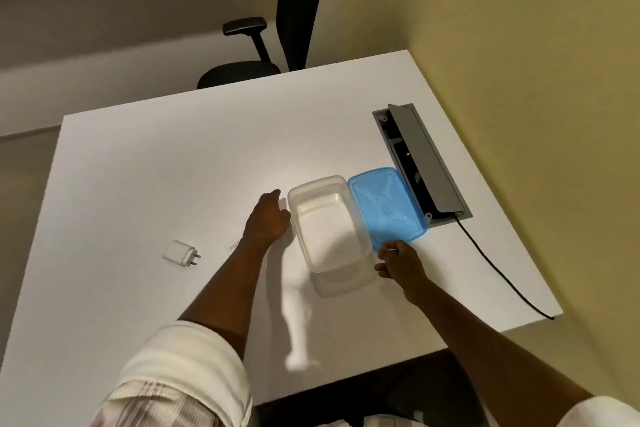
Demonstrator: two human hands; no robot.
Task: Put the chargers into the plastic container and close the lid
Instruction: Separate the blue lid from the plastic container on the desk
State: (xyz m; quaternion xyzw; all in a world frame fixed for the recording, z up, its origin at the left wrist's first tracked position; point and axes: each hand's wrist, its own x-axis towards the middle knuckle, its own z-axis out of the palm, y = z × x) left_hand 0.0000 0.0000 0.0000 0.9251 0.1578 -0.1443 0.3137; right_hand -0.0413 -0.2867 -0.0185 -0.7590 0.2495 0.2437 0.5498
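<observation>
1. White and broad, the tabletop (173, 166) is carrying everything, with an office chair (277, 28) at its far edge and a yellowish wall to the right.
2. One charger (181, 254) is lying on the tabletop well to the left of the container, its long axis running left to right and its two prongs pointing right, toward the container. No other charger is clearly showing; a small pale mark beside the left wrist is too faint to name.
3. Standing open and empty, the container (329, 225) is running its long axis away from the person, tilted slightly leftward at the far end.
4. Just beside it on the right, touching its edge, the blue lid (384, 206) is lying flat on the tabletop.
5. The left hand (268, 218) is resting against the container's left wall, fingers loosely extended and gripping nothing.
6. The right hand (398, 262) is curling at the lid's near corner; I cannot tell whether it is pinching the lid.
7. Judging by this, the loading step is only beginning: the next move is calling for the left hand to reach left and pick up the charger.
8. Beyond the lid, a socket box (426, 163) is standing open, and a black cable (502, 277) is trailing from it.
</observation>
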